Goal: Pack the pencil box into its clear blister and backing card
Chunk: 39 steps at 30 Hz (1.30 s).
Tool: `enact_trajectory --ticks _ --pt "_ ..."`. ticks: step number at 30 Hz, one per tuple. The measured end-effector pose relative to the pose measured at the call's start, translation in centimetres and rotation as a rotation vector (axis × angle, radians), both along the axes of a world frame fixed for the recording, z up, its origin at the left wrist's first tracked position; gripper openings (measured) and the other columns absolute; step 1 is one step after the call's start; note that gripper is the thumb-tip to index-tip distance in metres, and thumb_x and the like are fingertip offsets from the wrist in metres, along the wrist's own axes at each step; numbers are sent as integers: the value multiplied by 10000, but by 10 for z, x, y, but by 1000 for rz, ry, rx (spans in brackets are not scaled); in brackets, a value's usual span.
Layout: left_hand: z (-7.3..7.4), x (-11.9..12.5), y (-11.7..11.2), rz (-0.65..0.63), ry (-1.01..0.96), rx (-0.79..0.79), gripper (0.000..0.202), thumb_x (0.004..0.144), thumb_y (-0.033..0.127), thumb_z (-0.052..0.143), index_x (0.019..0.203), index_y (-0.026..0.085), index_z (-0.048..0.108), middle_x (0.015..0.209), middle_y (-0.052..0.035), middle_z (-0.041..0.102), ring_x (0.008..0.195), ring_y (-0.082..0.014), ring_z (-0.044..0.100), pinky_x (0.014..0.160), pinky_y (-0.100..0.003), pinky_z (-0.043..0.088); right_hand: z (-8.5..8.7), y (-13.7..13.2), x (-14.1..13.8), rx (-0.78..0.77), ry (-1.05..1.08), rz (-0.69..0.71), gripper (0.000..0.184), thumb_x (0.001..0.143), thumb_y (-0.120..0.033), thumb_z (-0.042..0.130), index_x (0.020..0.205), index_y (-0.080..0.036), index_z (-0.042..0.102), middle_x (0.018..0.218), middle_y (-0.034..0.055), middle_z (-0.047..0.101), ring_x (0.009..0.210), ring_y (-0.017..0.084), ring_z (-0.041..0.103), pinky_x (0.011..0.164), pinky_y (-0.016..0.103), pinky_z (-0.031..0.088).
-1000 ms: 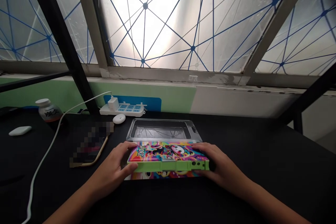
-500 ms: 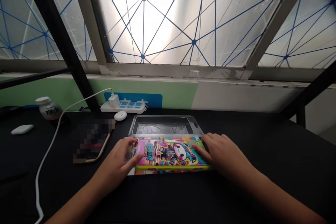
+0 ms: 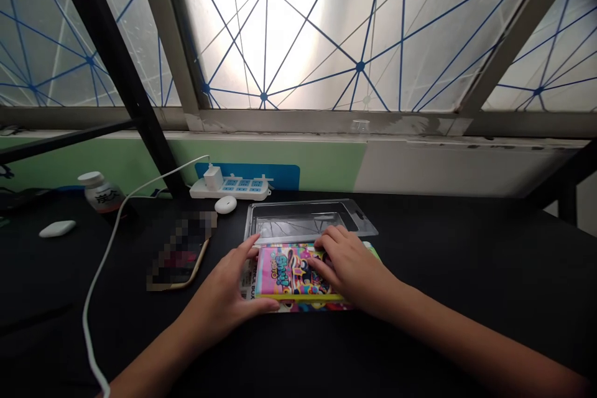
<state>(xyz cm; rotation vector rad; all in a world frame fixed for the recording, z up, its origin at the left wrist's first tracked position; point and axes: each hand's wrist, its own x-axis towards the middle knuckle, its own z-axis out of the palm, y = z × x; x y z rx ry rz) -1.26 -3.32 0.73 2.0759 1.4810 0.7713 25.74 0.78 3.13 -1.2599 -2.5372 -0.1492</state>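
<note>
A colourful pencil box (image 3: 270, 286) with a cartoon print and a yellow-green near side lies flat on a printed card (image 3: 308, 307). My left hand (image 3: 228, 289) spans its left end, thumb along the near edge and fingertips at the far edge. Across the right part of the box rests my right hand (image 3: 357, 264), fingers bent over the far edge and thumb on the top face; much of the picture is covered by it. Just behind the box is a clear plastic blister tray (image 3: 298, 233), touched by neither hand as far as I can see.
Left of my hands lies a phone, its screen blurred, with a tan edge (image 3: 198, 267). Behind it are a round white case (image 3: 226, 204) and a power strip (image 3: 228, 186). A white cable (image 3: 105, 267) runs down the left, near a bottle (image 3: 101, 194) and a white mouse-like object (image 3: 58, 228).
My right hand has slid left from the right end of the box onto its top. The left thumb has moved down to the near edge. The view has shifted slightly.
</note>
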Motion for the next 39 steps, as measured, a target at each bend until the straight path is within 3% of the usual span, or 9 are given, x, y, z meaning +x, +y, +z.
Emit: enact_trajectory --ticks 6,11,13,16,19,23,28,35,39 --pt "3 0 2 -14 -35 -17 1031 743 474 823 1575 286 245 1391 -116 596 1291 -321 566 1086 -478 451 -6 8 0 132 49 23 283 996 -422 516 955 -167 631 922 115 616 844 267 572 736 407 499" --pt "9 -1 -1 -45 -40 3 721 790 518 779 1429 287 539 1355 -89 623 1248 -320 591 1061 -447 480 9 -3 5 288 179 112 278 982 -452 540 979 -179 593 982 134 641 889 284 593 778 443 507" --pt "10 -6 -2 -82 -61 -11 656 898 657 571 1435 281 553 1398 -94 597 1275 -321 569 1076 -445 465 18 -16 11 341 206 210 214 1001 -393 526 1011 -189 587 976 116 668 885 268 617 798 436 509" --pt "10 -13 -1 -94 -90 -37 808 955 750 113 1482 275 499 1469 -89 544 1344 -331 509 1125 -478 402 32 -40 28 256 192 393 158 987 -311 569 1097 -199 586 958 82 706 855 233 658 799 387 527" --pt "10 -15 0 -92 -27 -71 780 937 774 254 1507 279 455 1486 -95 525 1355 -338 496 1126 -479 395 36 -57 55 79 109 489 366 929 -395 660 1245 -228 581 1074 87 733 959 248 692 889 373 546" --pt "10 -11 -1 -68 57 -104 832 855 646 644 1553 298 353 1522 -119 467 1358 -336 492 1111 -463 415 11 -57 103 -36 55 384 668 806 -541 754 1387 -296 534 1406 122 604 1242 353 600 979 466 552" --pt "8 -10 -2 -73 111 -115 880 850 615 672 1579 315 280 1559 -107 423 1420 -338 416 1138 -483 382 -31 -43 145 -215 138 100 933 770 -547 783 1542 -324 307 1605 153 355 1343 387 510 963 483 576" --pt "5 -14 -3 -67 5 -125 758 970 730 179 1568 290 332 1581 -57 419 1442 -358 373 1176 -527 302 -35 -36 140 -436 434 -6 592 916 -573 584 1446 -336 467 1543 81 477 1362 352 497 1073 508 477" --pt "2 -16 -5 -81 -69 -132 893 882 842 181 1580 297 301 1621 -48 348 1489 -375 276 1205 -537 230 -28 -35 134 -486 555 -104 474 949 -534 538 1366 -310 555 1424 80 608 1280 320 586 1027 455 523"
